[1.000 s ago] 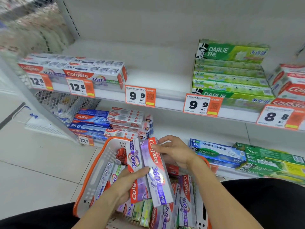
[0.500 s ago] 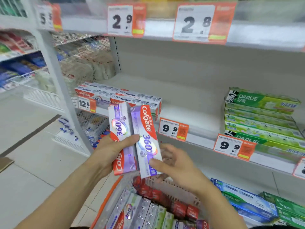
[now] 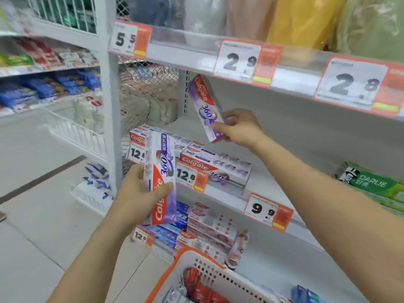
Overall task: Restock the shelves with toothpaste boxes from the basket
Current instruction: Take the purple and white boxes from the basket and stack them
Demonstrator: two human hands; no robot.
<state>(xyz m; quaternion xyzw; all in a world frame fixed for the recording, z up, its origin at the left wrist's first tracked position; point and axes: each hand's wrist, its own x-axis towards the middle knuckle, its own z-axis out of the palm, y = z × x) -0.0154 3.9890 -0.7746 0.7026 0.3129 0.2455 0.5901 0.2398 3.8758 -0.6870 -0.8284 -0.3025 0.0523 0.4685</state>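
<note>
Restocking looks barely begun: the right hand (image 3: 239,126) grips one box (image 3: 206,108) above the shelf (image 3: 273,171) at twelve o'clock, the left hand (image 3: 140,193) holds another (image 3: 160,178) at nine, and the basket (image 3: 209,278) at six holds more.

The middle shelf (image 3: 273,136) lies bare from the stacked Colgate boxes (image 3: 215,165) on its left to the green Darlie boxes (image 3: 376,184) at its right; a hand can pass there. The upper shelf's edge with its price tags (image 3: 238,60) caps that gap from above. The white upright post (image 3: 111,106) and wire mesh (image 3: 148,95) close the left side. Below, the orange-rimmed basket (image 3: 175,267) stands just before the lower shelf's stock (image 3: 209,226), narrowing the way there.
</note>
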